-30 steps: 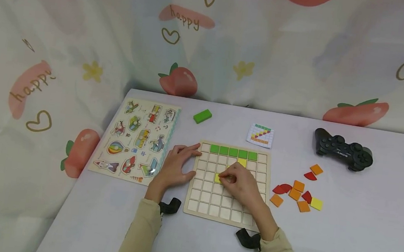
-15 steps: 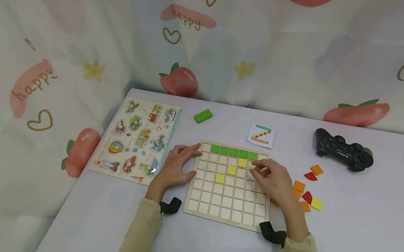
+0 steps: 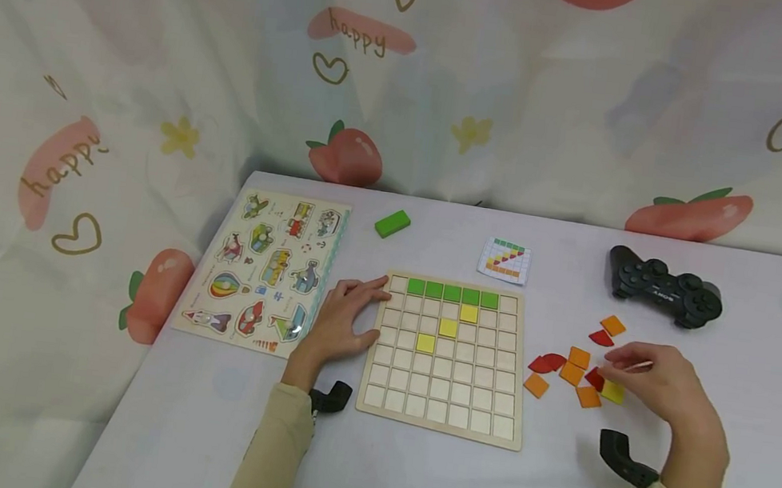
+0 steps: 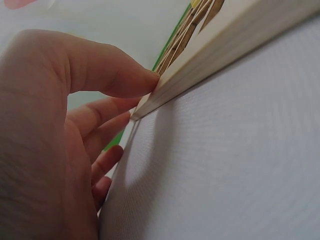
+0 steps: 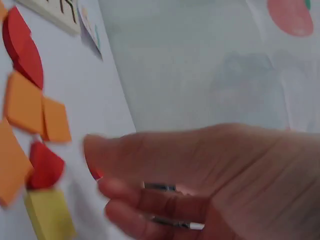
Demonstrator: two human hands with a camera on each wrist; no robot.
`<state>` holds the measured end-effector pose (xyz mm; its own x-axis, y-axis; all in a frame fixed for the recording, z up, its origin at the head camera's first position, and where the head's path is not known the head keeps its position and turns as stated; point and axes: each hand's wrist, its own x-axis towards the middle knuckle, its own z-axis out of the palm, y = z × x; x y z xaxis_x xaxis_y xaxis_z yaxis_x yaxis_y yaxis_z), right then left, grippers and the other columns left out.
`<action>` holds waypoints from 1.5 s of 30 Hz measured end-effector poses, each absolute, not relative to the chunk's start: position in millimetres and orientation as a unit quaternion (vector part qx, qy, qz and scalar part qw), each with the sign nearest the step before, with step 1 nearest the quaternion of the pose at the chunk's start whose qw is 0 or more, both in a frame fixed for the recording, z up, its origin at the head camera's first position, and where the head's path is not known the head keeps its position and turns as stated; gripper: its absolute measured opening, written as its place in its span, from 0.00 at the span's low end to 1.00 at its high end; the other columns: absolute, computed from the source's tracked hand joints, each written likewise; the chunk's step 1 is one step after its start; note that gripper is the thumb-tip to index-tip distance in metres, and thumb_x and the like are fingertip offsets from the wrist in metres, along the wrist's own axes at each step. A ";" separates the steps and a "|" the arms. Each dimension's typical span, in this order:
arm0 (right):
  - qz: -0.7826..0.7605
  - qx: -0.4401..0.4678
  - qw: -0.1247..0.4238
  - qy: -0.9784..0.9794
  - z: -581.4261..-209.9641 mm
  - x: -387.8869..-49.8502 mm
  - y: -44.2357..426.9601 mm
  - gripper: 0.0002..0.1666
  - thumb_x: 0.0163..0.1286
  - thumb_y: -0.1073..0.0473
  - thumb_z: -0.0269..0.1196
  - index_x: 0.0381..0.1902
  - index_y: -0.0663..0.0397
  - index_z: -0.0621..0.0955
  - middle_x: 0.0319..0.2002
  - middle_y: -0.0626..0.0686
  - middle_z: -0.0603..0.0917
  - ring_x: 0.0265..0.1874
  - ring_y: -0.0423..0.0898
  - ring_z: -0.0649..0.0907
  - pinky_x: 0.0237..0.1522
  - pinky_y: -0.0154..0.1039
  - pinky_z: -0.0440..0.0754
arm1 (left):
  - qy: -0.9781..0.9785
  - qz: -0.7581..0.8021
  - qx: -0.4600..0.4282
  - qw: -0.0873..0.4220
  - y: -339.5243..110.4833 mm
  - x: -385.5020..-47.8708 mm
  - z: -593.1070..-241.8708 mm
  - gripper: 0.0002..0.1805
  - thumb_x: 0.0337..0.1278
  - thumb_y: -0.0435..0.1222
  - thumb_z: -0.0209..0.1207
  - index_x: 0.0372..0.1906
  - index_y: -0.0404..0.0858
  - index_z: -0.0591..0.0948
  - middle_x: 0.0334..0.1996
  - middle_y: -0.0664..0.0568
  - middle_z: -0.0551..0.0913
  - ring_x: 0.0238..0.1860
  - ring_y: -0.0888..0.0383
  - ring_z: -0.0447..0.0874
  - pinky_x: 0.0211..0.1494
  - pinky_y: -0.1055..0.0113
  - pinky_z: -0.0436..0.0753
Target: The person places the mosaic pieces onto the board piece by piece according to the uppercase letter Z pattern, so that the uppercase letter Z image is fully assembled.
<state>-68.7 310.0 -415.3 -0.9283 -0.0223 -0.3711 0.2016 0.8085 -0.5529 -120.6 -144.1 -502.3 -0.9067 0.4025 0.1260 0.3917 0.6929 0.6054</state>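
Observation:
A wooden grid board lies at mid-table, with a row of green tiles and a diagonal of three yellow tiles set in its cells. My left hand touches the board's left edge; in the left wrist view its thumb presses on the wooden rim. To the right, my right hand hovers over the loose pieces with nothing seen between its fingers. Nearest to it are a yellow tile and a red curved-edge piece. Orange tiles and more red pieces lie beside them.
A picture puzzle board lies at the left. Behind the grid board are a green block and a small pattern card. A black game controller rests at the back right. A printed curtain hangs behind the table.
My right hand has left the yellow tile on the board and moved right, over the loose pieces. The diagonal of yellow tiles now shows uncovered. The left hand stays at the board's edge.

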 end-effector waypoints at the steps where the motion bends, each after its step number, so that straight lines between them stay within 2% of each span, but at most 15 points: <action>1: -0.303 0.055 0.199 0.931 -415.4 -67.0 316.7 0.26 0.62 0.52 0.69 0.48 0.69 0.81 0.34 0.54 0.83 0.39 0.56 0.78 0.33 0.40 0.74 | 0.920 0.328 0.216 0.008 -144.2 -120.7 -502.4 0.33 0.43 0.42 0.62 0.63 0.50 0.77 0.74 0.62 0.63 0.65 0.55 0.61 0.65 0.52 0.62; 5: -0.300 0.083 0.255 0.915 -419.7 -64.3 333.7 0.31 0.58 0.49 0.72 0.50 0.68 0.80 0.35 0.53 0.82 0.40 0.55 0.76 0.35 0.42 0.72 | 0.921 0.325 0.213 0.008 -144.8 -120.2 -503.7 0.33 0.43 0.42 0.63 0.63 0.50 0.77 0.74 0.63 0.62 0.65 0.55 0.61 0.65 0.53 0.62; 9: -0.312 0.099 0.270 0.905 -426.1 -65.1 333.8 0.28 0.57 0.50 0.73 0.47 0.66 0.81 0.32 0.53 0.79 0.39 0.54 0.75 0.34 0.42 0.73 | 0.922 0.325 0.212 0.009 -145.9 -119.7 -505.8 0.33 0.43 0.42 0.63 0.63 0.51 0.76 0.74 0.64 0.62 0.65 0.56 0.61 0.65 0.54 0.62; 12: -0.316 0.100 0.262 0.906 -428.0 -65.2 329.6 0.22 0.57 0.53 0.73 0.43 0.64 0.83 0.30 0.52 0.78 0.38 0.53 0.74 0.33 0.41 0.72 | 0.921 0.327 0.211 0.010 -146.6 -119.3 -506.4 0.33 0.43 0.42 0.63 0.63 0.51 0.76 0.74 0.65 0.61 0.65 0.56 0.61 0.66 0.54 0.62; 18: -0.316 0.078 0.250 0.912 -428.0 -65.1 327.9 0.16 0.58 0.56 0.72 0.36 0.62 0.81 0.30 0.52 0.78 0.36 0.52 0.73 0.32 0.41 0.71 | 0.921 0.327 0.210 0.013 -147.1 -118.2 -506.4 0.32 0.44 0.42 0.63 0.62 0.51 0.77 0.74 0.65 0.61 0.65 0.56 0.60 0.66 0.53 0.62; 22: -0.320 0.059 0.233 0.917 -426.1 -63.7 328.2 0.17 0.61 0.56 0.69 0.40 0.64 0.81 0.29 0.52 0.77 0.35 0.51 0.73 0.30 0.39 0.71 | 0.921 0.328 0.211 0.009 -146.7 -118.1 -504.6 0.32 0.43 0.42 0.63 0.62 0.51 0.77 0.74 0.65 0.62 0.65 0.56 0.61 0.65 0.52 0.62; 26: -0.324 0.050 0.185 0.926 -421.8 -63.2 320.4 0.21 0.64 0.54 0.68 0.47 0.66 0.82 0.30 0.52 0.80 0.35 0.51 0.74 0.29 0.36 0.73 | 0.919 0.330 0.214 0.008 -145.9 -118.9 -503.2 0.32 0.43 0.41 0.63 0.62 0.50 0.77 0.74 0.63 0.62 0.65 0.55 0.61 0.65 0.52 0.62; 30: -0.338 0.020 0.134 0.931 -417.7 -69.6 293.2 0.20 0.67 0.55 0.65 0.50 0.66 0.82 0.35 0.55 0.82 0.35 0.51 0.76 0.28 0.35 0.76 | 0.919 0.330 0.215 0.010 -145.1 -120.2 -503.0 0.32 0.43 0.41 0.63 0.62 0.50 0.77 0.74 0.63 0.62 0.65 0.55 0.61 0.65 0.52 0.62; 35: -0.393 -0.051 0.110 0.911 -421.4 -83.6 235.0 0.15 0.68 0.61 0.64 0.50 0.63 0.84 0.40 0.58 0.83 0.33 0.49 0.78 0.26 0.35 0.78 | 0.922 0.321 0.214 0.014 -147.1 -121.8 -502.1 0.32 0.44 0.42 0.63 0.63 0.51 0.76 0.75 0.65 0.61 0.65 0.56 0.60 0.66 0.53 0.62; 41: -0.437 -0.154 0.081 0.883 -440.6 -95.2 157.5 0.10 0.64 0.66 0.66 0.43 0.61 0.86 0.35 0.52 0.85 0.29 0.44 0.78 0.30 0.34 0.76 | 0.922 0.323 0.212 0.000 -149.3 -124.6 -500.8 0.33 0.44 0.42 0.63 0.62 0.51 0.77 0.74 0.66 0.61 0.65 0.56 0.60 0.66 0.53 0.62; 45: -0.426 -0.195 0.104 0.877 -449.5 -97.6 117.0 0.06 0.63 0.65 0.67 0.38 0.56 0.86 0.31 0.47 0.84 0.26 0.40 0.77 0.30 0.35 0.76 | 0.923 0.319 0.214 0.008 -146.6 -123.5 -502.8 0.33 0.44 0.43 0.63 0.63 0.51 0.76 0.74 0.65 0.61 0.66 0.56 0.60 0.66 0.52 0.62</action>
<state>-97.6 117.0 -449.5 -0.9023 -0.4308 -0.0162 -0.2539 0.5613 -0.7877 -123.5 -146.6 -502.8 -0.9082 0.4002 0.1226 0.3905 0.7049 0.5921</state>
